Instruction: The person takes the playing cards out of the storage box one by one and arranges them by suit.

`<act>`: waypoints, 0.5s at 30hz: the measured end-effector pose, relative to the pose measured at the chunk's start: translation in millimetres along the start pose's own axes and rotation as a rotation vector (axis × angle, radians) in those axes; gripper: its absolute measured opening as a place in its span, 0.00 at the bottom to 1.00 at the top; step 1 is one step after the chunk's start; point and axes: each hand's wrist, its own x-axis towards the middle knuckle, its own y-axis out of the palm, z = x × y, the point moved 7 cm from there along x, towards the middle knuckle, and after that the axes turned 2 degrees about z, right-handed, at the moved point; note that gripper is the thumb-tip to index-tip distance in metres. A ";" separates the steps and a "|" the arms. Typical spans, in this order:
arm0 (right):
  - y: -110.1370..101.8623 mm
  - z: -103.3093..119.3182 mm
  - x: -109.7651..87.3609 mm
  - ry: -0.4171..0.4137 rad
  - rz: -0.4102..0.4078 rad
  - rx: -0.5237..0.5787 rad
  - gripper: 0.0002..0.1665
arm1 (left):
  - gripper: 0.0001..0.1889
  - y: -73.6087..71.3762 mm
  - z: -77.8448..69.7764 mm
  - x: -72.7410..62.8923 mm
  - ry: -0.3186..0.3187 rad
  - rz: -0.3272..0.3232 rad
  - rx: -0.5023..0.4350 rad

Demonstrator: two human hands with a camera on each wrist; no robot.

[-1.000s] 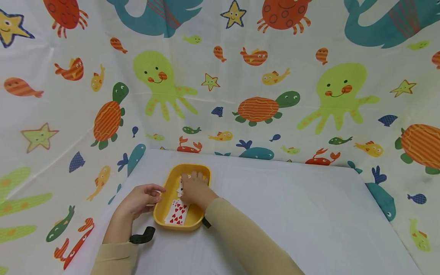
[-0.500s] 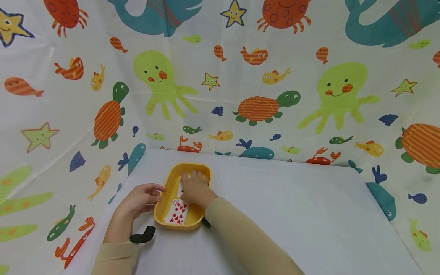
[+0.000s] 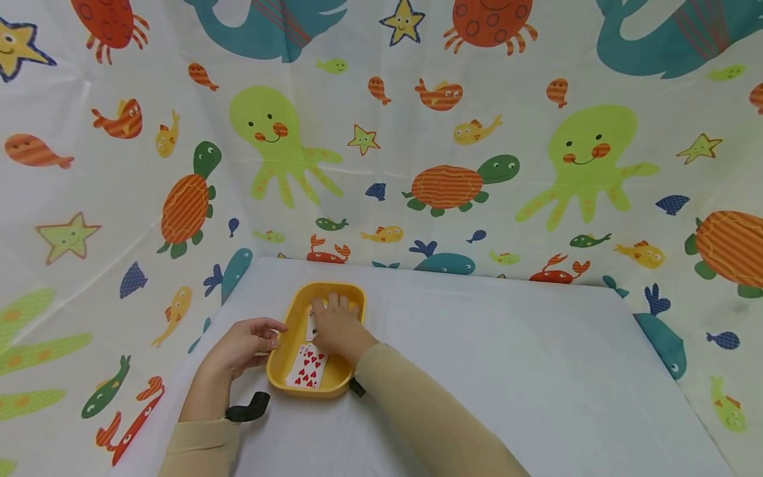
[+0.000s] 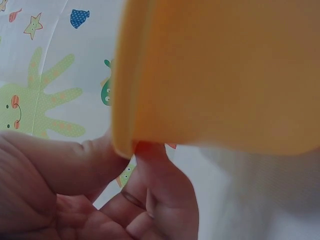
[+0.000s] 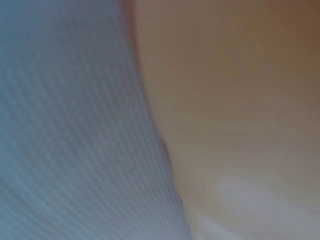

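Observation:
A yellow plastic tray [image 3: 310, 393] stands on the left part of the table. My left hand [image 3: 246, 346] pinches its left rim; the left wrist view shows thumb and finger [image 4: 167, 185] meeting at the edge of the yellow wall [image 4: 225, 75]. Inside the tray, a playing card with red hearts [image 3: 307, 368] lies face up at the near end. My right hand [image 3: 338, 329] reaches in over the far end, fingers spread. It covers most of another playing card [image 3: 310, 326], with dark marks. Whether its fingertips hold that card is hidden. The right wrist view is blurred, with the tray's wall [image 5: 240, 125] filling its right side.
The white-covered table [image 3: 507, 371] stretches right of the tray. Behind and to the left hangs a curtain [image 3: 393, 152] printed with sea animals. A black wrist strap piece [image 3: 248, 407] sticks out at the left wrist.
My right hand has shifted very slightly over the far card, and less of that card's face shows than one second ago. The left hand and the tray have stayed in place.

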 end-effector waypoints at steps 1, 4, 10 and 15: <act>0.0 0.1 0.2 -0.001 -0.005 -0.001 0.49 | 0.20 0.0 0.1 0.0 0.000 0.000 0.000; -0.1 0.3 0.8 -0.005 -0.024 0.000 0.48 | 0.20 0.1 0.5 -0.1 -0.002 0.001 0.000; -2.7 1.2 -0.4 -0.022 -0.071 0.009 0.50 | 0.20 0.0 0.4 0.6 -0.006 0.006 0.001; -4.6 1.8 -1.7 -0.031 -0.092 0.015 0.51 | 0.19 0.0 -0.3 1.1 -0.006 0.009 -0.001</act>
